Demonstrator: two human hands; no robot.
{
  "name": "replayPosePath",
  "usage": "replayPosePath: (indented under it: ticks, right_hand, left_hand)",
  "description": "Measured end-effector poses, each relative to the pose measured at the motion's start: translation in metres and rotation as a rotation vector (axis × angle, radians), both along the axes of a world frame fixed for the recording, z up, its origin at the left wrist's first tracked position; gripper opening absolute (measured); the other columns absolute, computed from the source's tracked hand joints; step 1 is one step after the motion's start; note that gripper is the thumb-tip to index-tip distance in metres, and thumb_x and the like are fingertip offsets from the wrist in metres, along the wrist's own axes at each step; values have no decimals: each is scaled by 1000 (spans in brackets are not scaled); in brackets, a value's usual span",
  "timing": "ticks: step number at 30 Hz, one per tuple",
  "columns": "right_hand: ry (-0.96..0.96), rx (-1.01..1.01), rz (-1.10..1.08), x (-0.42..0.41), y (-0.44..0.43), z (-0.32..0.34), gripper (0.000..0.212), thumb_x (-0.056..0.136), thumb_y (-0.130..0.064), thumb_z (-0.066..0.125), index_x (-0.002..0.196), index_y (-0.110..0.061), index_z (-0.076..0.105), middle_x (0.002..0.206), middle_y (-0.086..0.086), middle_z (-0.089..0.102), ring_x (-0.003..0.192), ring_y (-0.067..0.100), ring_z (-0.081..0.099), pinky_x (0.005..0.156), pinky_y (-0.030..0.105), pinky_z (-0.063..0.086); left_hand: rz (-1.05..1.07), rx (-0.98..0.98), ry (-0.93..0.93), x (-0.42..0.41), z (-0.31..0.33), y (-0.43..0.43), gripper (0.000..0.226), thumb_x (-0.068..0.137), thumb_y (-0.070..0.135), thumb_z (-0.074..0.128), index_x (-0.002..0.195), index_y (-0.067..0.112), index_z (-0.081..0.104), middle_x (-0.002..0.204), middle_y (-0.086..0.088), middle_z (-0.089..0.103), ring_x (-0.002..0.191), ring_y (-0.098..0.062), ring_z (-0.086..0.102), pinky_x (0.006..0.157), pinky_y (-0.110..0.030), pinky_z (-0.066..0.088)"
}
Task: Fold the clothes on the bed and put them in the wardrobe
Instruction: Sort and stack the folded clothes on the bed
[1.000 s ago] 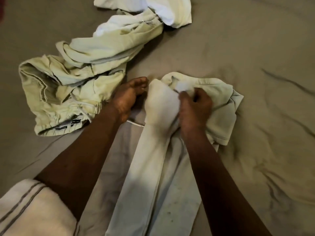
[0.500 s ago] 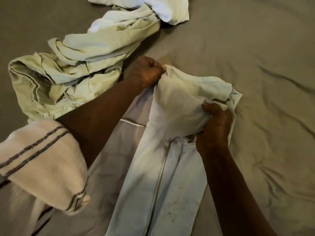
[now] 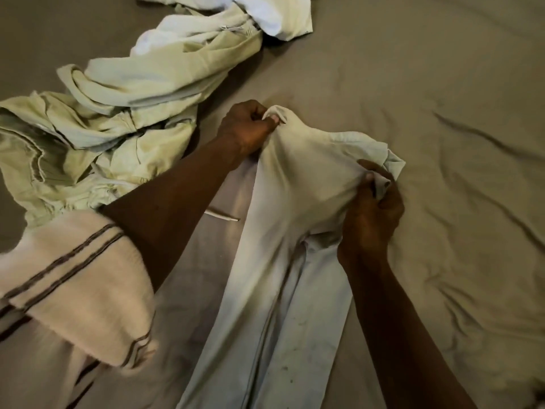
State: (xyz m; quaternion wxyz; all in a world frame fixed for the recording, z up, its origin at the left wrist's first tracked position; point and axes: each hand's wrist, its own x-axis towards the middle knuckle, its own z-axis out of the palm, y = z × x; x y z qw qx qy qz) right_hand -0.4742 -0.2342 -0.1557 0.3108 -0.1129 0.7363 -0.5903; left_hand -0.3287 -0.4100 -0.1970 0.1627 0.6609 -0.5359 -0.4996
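- left hand (image 3: pixel 246 129) is fisted, pinching the far top corner of the trousers (image 3: pixel 283 261) between thumb and fingers.
- right hand (image 3: pixel 373 208) grips the trousers' other top corner, fingers curled round bunched cloth.
- the pale trousers stretch between both hands, legs running back toward the person over the bed (image 3: pixel 442 98).
- a sleeve (image 3: pixel 79 278), cream with dark stripes, covers the left upper arm.
- a green garment (image 3: pixel 112 122) lies crumpled left of the hands, a white garment (image 3: pixel 277 16) beyond it.
- the bed sheet is grey-brown and wrinkled.

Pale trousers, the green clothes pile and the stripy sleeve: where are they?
pale trousers (image 3: pixel 259 305), head view, on one leg.
green clothes pile (image 3: pixel 118 122), head view, on a crumpled fold.
stripy sleeve (image 3: pixel 76 278), head view, near the stripes.
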Motion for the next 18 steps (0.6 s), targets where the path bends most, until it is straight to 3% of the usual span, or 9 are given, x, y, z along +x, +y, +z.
replayPosePath:
  ticks: [4,7,9,11,13,16,18]
  right_hand:
    - [43,140,-45,6,7,0,15,107,-27,53,116,-30,65,113,-16,65,117,11,61,99,18,46]
    - [-122,256,153,1,17,-1,56,92,-36,75,142,-18,56,131,-6,63,122,14,59,106,32,49]
    - [-46,227,250,-3,21,2,41,89,-27,79,127,-16,67,116,-8,71,108,11,66,93,29,54]
    - [82,124,208,-5,22,9,6,95,-22,73,101,-23,73,91,-17,73,89,-1,69,79,21,54]
    - [70,32,157,-6,19,16,6,102,-26,64,106,-29,69,97,-17,72,91,-7,68,83,19,54]
    - [-123,115,321,-7,15,22,39,96,-42,71,131,-29,60,123,-17,67,109,-1,64,88,19,55]
    - [-156,248,483,-12,17,21,52,87,-38,82,133,-26,61,121,-16,67,104,4,66,75,15,56]
  left_hand:
    - [11,-57,-108,-10,0,5,35,80,73,61,76,39,67,86,8,72,90,-23,69,86,-52,60]
    - [27,-3,-86,-13,1,4,41,80,74,61,74,35,71,87,3,74,91,-24,70,91,-45,59]
    - [63,20,-38,-14,2,-2,33,88,62,65,73,33,72,95,-4,74,94,-27,70,87,-35,59]
    - [150,88,20,-15,10,-6,30,95,58,62,94,29,70,104,-2,72,91,-22,69,78,-32,59]
    - [184,130,27,-15,20,-5,41,101,59,52,113,22,66,110,1,68,86,-17,66,67,-29,55]
    - [58,-11,-86,-7,21,9,52,102,65,38,119,24,67,113,3,65,101,-21,63,92,-35,53]
    - [11,-133,-232,0,22,38,50,101,68,37,107,26,63,106,3,67,102,-23,63,95,-38,51]
